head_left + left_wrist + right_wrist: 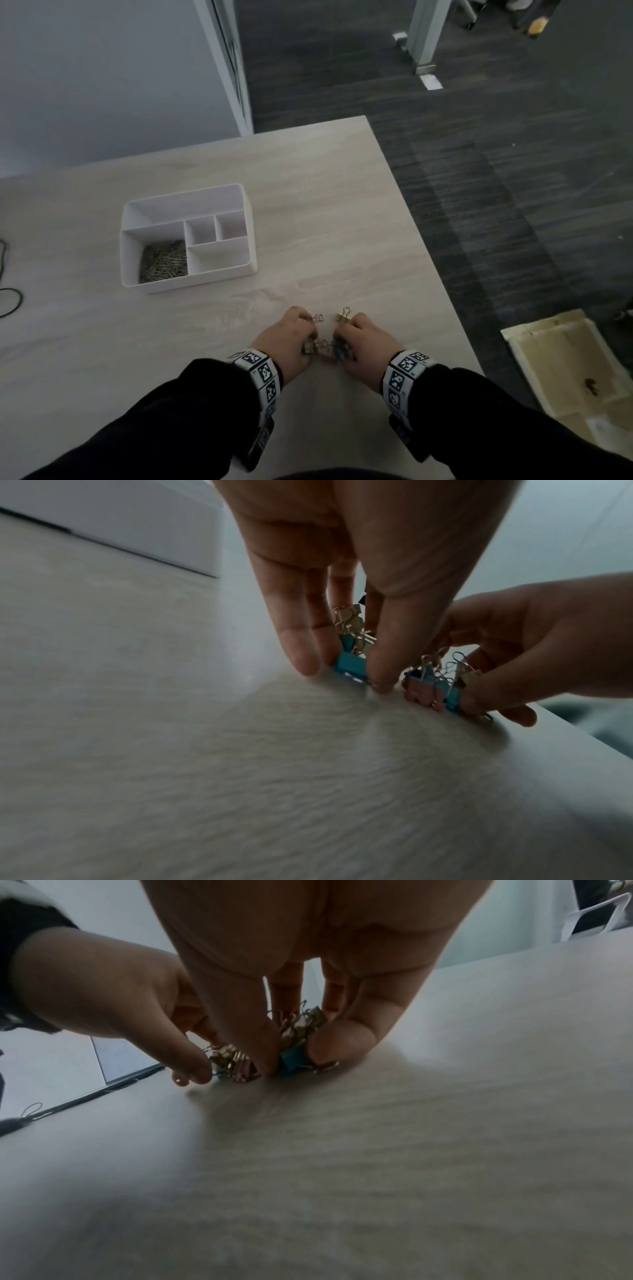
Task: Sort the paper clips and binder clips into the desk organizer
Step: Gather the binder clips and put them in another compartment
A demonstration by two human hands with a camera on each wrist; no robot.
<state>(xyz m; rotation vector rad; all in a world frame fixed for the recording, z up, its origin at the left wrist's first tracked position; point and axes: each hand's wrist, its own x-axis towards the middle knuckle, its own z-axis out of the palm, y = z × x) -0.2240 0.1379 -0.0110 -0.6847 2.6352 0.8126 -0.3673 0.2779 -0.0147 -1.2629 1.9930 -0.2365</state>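
Paper clips are already in the organizer. Both grips, left hand and right hand, pinch binder clips off the desk. Next I'd lift and drop them into a free compartment.

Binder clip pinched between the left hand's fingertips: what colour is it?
Light blue. The binder clip shows best in the left wrist view, held against the table by the left hand.

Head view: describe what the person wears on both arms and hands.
Both arms are in long dark sleeves reaching the wrists. Each wrist carries a white band printed with black square fiducial-style markers, one on the left wrist and one on the right wrist. A dark device hangs from each band along the forearm. The left hand and right hand are bare: no gloves, no rings visible.
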